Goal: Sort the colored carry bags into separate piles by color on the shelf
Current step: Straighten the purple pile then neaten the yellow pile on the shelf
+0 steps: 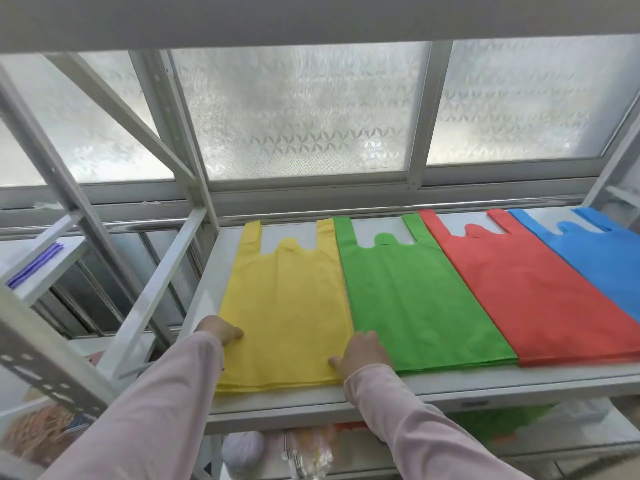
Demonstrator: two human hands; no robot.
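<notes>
Head view: at 6 o'clock, left hand (221, 332), grip unclear, and flat right hand (363, 353) touch yellow pile (287, 299). A sideways shove could ruck green pile (415, 306).

Access findings. Left of the left hand (221, 332), a slanted white metal brace (159, 292) and a white metal upright post (180, 133) close off the side. Only a narrow bare strip of white shelf board (485, 384) lies between them and the stack of flat yellow fabric carry bags (287, 306).

Right of the right hand (363, 353), the green bag stack (415, 306), red bag stack (519, 299) and blue bag stack (602, 265) lie edge to edge, covering the board.

Nearer the person than both hands, a bare front strip stays passable.

Beyond the hands, patterned frosted window panes (304, 109) block passage.

Overhead, a pale upper shelf board (311, 19) limits height.
</notes>
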